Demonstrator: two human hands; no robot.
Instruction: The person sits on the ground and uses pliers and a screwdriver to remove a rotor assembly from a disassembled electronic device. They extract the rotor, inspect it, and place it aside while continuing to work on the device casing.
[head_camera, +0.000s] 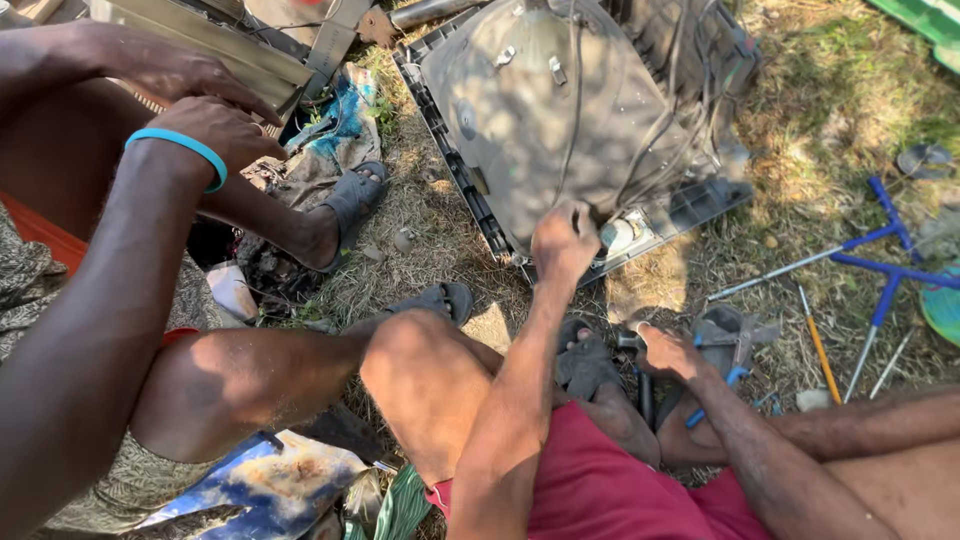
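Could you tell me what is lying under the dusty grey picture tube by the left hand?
Under the dusty grey picture tube lies a dark plastic frame on dry grass. The left hand covers one corner.

Dry, patchy grass ground (800, 90) carries everything; a dusty grey tube-television shell (560, 110) lies just above the left hand (562, 243); 2 blue-handled metal wrenches (880, 262) lie right of the right hand (665, 350).

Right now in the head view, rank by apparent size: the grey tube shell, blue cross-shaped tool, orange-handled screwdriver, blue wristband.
1. grey tube shell, by far largest.
2. blue cross-shaped tool.
3. orange-handled screwdriver and blue wristband look alike; the wristband is nearer the camera, so unranked.
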